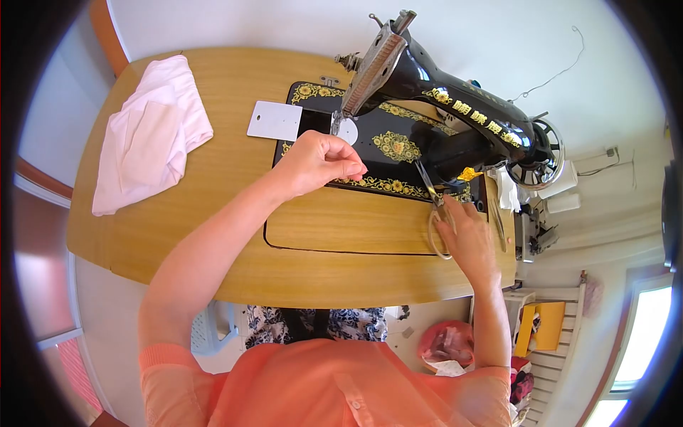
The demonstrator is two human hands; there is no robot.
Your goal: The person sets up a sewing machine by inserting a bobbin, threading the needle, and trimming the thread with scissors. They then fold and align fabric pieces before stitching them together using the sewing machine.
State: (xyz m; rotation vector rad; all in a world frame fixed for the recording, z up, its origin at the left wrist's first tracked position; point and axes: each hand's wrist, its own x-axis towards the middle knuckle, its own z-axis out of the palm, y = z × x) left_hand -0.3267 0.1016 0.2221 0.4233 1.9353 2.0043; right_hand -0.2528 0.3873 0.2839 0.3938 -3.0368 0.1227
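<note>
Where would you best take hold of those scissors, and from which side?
Probably by the handle loop, from the person's near side, with the right hand. The loop faces the person, while the blades point away, over the machine's bed. The hand partly hides the rest of the handle.

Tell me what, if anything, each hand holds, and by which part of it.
The right hand seems to hold the scissors by the handle. The left hand pinches; whether it holds anything cannot be told.

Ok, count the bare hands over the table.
2: the left hand, near the head end of the sewing machine; the right hand, at the scissors. None seem hidden.
</note>
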